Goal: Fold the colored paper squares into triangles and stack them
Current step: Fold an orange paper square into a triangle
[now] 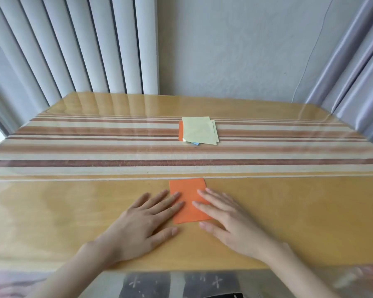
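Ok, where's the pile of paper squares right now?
In the head view the pile of paper squares lies near the middle, on the striped cloth toward the far edge of the table, well beyond the orange square.

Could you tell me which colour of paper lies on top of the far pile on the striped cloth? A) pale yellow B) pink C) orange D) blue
A: the top sheet of the pile is pale yellow, with only orange and blue edges peeking out beneath it.

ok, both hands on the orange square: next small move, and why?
Probably pinch a near corner of the orange square with the right hand and carry it to the far opposite corner, left hand pinning. It lies flat, unfolded, both hands open on it.
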Action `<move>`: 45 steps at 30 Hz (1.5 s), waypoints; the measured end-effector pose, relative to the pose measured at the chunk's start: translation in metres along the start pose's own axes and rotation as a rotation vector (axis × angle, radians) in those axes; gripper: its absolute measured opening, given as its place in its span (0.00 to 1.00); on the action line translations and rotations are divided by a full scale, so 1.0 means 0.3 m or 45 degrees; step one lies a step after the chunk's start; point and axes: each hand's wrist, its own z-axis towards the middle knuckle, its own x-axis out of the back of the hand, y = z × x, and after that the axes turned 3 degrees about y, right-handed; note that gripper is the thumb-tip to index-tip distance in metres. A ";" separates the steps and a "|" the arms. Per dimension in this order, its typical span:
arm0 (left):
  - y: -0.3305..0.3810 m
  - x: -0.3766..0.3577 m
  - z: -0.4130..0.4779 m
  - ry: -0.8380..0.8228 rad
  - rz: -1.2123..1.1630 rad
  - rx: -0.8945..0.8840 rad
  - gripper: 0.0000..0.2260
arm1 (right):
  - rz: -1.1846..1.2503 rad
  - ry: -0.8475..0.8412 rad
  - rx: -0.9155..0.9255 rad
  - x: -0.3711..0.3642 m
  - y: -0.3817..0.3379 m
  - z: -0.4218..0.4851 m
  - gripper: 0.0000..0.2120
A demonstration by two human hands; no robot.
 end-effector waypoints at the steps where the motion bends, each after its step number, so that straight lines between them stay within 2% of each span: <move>1: 0.001 -0.001 -0.001 -0.003 0.003 0.000 0.31 | -0.092 -0.029 -0.022 0.008 0.004 -0.010 0.30; 3: 0.005 -0.002 -0.002 0.021 -0.011 0.016 0.31 | -0.143 -0.051 -0.067 0.014 0.000 -0.016 0.30; 6: 0.008 -0.001 -0.002 0.072 -0.014 0.043 0.32 | -0.064 0.017 -0.101 0.015 -0.012 -0.004 0.33; 8: 0.005 0.003 -0.001 0.103 -0.069 0.044 0.33 | -0.161 0.095 -0.012 0.016 0.007 0.006 0.32; 10: -0.008 0.010 0.006 0.125 -0.130 0.031 0.35 | -0.322 0.225 0.114 0.009 0.030 0.016 0.27; 12: -0.033 0.018 0.021 0.158 -0.128 -0.025 0.34 | -0.355 0.302 0.208 0.000 0.048 0.034 0.23; 17: -0.113 0.055 0.103 0.223 -0.090 -0.226 0.25 | -0.368 0.568 0.439 -0.007 0.086 0.100 0.19; 20: -0.132 0.069 0.149 0.274 -0.239 -0.265 0.16 | -0.296 0.626 0.524 0.025 0.103 0.163 0.17; 22: -0.121 0.085 0.165 0.349 -0.585 -0.100 0.11 | -0.035 0.604 0.426 0.054 0.103 0.205 0.16; 24: -0.097 0.115 0.185 0.433 -1.068 0.167 0.08 | 0.393 0.534 0.188 0.093 0.088 0.239 0.14; 26: -0.069 0.139 0.211 0.534 -1.430 0.340 0.09 | 0.815 0.427 -0.062 0.121 0.065 0.264 0.14; 28: -0.048 0.152 0.237 0.590 -1.626 0.480 0.06 | 1.223 0.338 -0.230 0.140 0.045 0.288 0.11; 30: -0.052 0.146 0.253 0.580 -1.685 0.572 0.06 | 1.457 0.315 -0.344 0.140 0.048 0.310 0.07; 32: -0.076 0.117 0.257 0.552 -1.541 0.608 0.07 | 1.391 0.362 -0.433 0.113 0.062 0.319 0.06; 34: -0.114 0.082 0.251 0.588 -1.052 0.619 0.13 | 1.120 0.422 -0.501 0.063 0.080 0.317 0.07; 36: -0.144 0.061 0.238 0.597 -0.438 0.413 0.23 | 0.693 0.522 -0.507 0.020 0.095 0.310 0.10; 38: -0.160 0.050 0.227 0.483 -0.136 0.169 0.23 | 0.325 0.608 -0.303 0.008 0.105 0.300 0.17; 40: -0.182 0.037 0.212 0.358 -0.041 0.038 0.21 | 0.203 0.551 -0.056 0.025 0.107 0.286 0.17; 42: -0.194 0.034 0.205 0.287 -0.060 0.020 0.21 | 0.155 0.436 0.119 0.036 0.117 0.258 0.15; 45: -0.194 0.036 0.200 0.231 -0.091 0.017 0.23 | 0.060 0.196 0.138 0.031 0.139 0.217 0.24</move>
